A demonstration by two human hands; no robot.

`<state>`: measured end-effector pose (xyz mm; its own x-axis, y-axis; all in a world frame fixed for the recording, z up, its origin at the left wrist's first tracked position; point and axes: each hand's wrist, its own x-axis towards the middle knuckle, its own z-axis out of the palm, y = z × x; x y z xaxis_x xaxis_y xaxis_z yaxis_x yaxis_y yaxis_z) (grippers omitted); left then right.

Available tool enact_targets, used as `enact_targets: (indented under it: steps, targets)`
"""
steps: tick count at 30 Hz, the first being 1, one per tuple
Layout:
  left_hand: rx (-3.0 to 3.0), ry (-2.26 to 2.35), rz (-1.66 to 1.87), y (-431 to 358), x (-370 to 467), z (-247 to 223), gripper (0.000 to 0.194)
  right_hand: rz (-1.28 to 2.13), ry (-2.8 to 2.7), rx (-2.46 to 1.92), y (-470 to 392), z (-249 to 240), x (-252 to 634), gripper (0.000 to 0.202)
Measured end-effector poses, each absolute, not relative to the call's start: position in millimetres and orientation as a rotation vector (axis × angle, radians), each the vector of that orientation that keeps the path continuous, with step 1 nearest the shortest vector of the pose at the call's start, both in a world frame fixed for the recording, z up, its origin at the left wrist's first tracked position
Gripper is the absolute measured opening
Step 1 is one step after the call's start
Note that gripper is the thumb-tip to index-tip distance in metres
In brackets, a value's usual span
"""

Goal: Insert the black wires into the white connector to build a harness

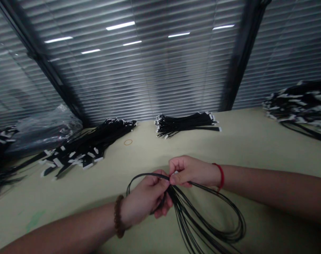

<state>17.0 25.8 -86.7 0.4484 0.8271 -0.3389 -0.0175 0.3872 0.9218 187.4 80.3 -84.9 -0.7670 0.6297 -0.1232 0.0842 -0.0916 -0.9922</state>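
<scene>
The cables, a looped black bunch, are in the lower middle of the frame, gathered at a narrow neck between the two hands. The left hand comes in from the lower left with its thumb and fingers closed around that neck. The right hand reaches in from the right, thumb and forefinger pinched together at the same spot, a small bit of white showing by the fingertips. The fingers hide exactly which strands each hand has.

From the grip, the long axis of the bunch runs down and rightward to the bottom edge, fanning out as it goes. One set of loops swings wide toward the lower right, beneath the right forearm; a smaller loop curves leftward, past the back of the left hand. The left hand sits around the neck, while the right meets it from above and to the right, so both are at the cables and their fingertips look nearly touching.

On the table, beyond the hands, a thin band lies left of centre, well apart from both, and a bundle lies crosswise near the blinds.
</scene>
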Motion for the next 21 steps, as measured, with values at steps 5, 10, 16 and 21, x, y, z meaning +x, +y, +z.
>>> enact_targets:
  steps: [5, 10, 16, 21]
  targets:
    - [1.062, 0.982, 0.659, 23.3, 19.4, -85.0, 0.019, 1.808, -1.895, -0.76, 78.0, -89.1, 186.1, 0.055]
    - [1.062, 0.977, 0.662, 24.3, 18.6, -79.6, 0.03, 1.514, -2.029, -0.794, 75.6, -83.5, 184.1, 0.052]
    - [1.043, 0.993, 0.947, 31.5, 12.7, -78.6, 0.043, 0.298, -2.341, -0.979, 39.2, -18.6, 207.7, 0.019]
    - [1.06, 1.012, 1.053, 27.5, 14.2, -76.5, 0.042, -0.04, -2.824, -1.358, -2.9, -16.9, 222.8, 0.05]
